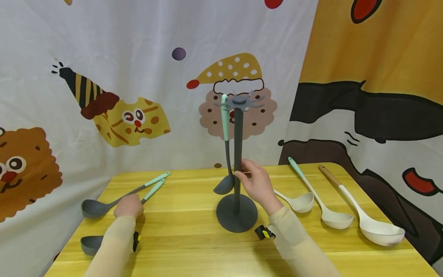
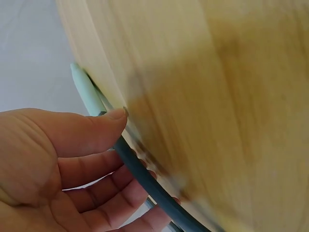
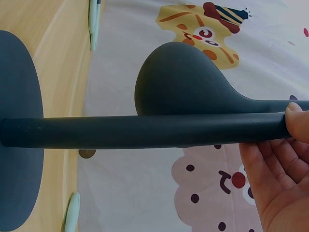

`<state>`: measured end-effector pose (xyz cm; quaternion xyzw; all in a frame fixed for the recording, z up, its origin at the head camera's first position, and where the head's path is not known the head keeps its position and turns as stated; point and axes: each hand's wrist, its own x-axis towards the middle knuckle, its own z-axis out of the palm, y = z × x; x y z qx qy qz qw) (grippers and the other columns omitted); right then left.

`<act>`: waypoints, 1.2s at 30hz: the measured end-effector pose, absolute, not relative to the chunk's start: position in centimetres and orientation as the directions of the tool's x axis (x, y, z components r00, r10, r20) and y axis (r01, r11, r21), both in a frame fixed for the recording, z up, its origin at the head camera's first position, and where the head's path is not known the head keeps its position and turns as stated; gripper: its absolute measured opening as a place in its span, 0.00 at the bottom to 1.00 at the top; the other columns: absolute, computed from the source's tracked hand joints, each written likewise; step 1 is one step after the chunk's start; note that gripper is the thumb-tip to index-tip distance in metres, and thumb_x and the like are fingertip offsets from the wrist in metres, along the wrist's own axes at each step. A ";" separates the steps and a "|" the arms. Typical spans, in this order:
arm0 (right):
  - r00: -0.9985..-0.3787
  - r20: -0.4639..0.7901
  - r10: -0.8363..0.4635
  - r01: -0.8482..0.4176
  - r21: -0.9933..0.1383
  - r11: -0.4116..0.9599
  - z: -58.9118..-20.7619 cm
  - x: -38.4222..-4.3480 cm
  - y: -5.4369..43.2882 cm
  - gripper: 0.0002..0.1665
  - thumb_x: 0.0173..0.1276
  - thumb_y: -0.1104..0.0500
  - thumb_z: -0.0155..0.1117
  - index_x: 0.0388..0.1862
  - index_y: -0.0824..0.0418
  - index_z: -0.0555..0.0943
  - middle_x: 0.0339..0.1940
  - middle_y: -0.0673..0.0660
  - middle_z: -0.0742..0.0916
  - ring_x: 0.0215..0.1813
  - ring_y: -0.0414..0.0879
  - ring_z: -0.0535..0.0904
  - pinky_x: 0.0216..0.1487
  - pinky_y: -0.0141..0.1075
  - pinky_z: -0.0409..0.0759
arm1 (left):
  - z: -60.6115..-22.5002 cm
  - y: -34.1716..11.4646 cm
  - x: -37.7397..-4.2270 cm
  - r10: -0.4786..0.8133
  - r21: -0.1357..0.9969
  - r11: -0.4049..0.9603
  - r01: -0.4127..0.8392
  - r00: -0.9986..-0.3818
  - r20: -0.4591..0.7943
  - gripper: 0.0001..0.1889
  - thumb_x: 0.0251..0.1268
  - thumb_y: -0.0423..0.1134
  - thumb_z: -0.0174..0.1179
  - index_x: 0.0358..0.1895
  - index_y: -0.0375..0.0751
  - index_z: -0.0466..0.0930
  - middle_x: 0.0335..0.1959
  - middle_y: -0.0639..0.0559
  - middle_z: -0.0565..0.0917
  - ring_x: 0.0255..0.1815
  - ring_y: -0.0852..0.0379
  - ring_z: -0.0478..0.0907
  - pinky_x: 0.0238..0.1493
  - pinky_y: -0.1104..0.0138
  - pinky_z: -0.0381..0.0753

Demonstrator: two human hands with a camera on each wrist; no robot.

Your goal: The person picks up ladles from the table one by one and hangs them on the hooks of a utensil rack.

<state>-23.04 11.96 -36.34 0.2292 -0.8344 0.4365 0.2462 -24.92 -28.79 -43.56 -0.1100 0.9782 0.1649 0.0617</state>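
My left hand [image 1: 129,206] pinches the dark grey shaft of the nearer mint-handled ladle [image 1: 91,245] on the left of the table. In the left wrist view, the thumb presses on that shaft [image 2: 145,176] just below its mint handle [image 2: 87,92]. Beside it lies another grey ladle [image 1: 95,209] with a mint handle. My right hand [image 1: 257,184] holds the pole of a dark grey utensil stand [image 1: 238,154], also seen in the right wrist view. From the stand's hooked top hangs a grey ladle [image 1: 225,185], mint handle upward, its bowl beside the pole.
On the right of the wooden table [image 1: 183,250] lie a white ladle [image 1: 302,203] partly behind my right hand, a white ladle with a mint handle [image 1: 335,219], and a larger white one with a wooden handle [image 1: 380,231]. A printed curtain [image 1: 145,34] hangs behind the table.
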 end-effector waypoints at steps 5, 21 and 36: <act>-0.776 0.608 -0.166 -0.595 -0.619 0.512 -36.2 -22.9 11.9 0.12 0.68 0.65 0.67 0.50 0.63 0.82 0.41 0.57 0.85 0.44 0.51 0.83 0.44 0.45 0.84 | -43.7 -28.8 -25.0 -0.205 0.306 0.921 -0.242 -0.968 -0.147 0.08 0.67 0.29 0.53 0.39 0.27 0.80 0.34 0.33 0.79 0.33 0.40 0.78 0.30 0.49 0.80; -0.776 0.611 -0.158 -0.595 -0.624 0.507 -36.2 -22.9 11.9 0.12 0.68 0.65 0.67 0.49 0.61 0.82 0.41 0.57 0.85 0.44 0.51 0.83 0.44 0.45 0.84 | -43.6 -28.7 -25.0 -0.222 0.281 0.926 -0.253 -0.965 -0.136 0.09 0.68 0.29 0.51 0.39 0.27 0.80 0.35 0.32 0.80 0.34 0.39 0.79 0.29 0.50 0.78; -0.778 0.608 -0.157 -0.592 -0.626 0.507 -36.2 -23.0 11.9 0.12 0.68 0.66 0.67 0.50 0.63 0.82 0.42 0.57 0.85 0.44 0.51 0.83 0.45 0.45 0.84 | -43.7 -29.0 -25.0 -0.199 0.262 0.939 -0.222 -0.973 -0.114 0.11 0.67 0.29 0.52 0.47 0.28 0.80 0.41 0.29 0.81 0.38 0.35 0.80 0.31 0.45 0.79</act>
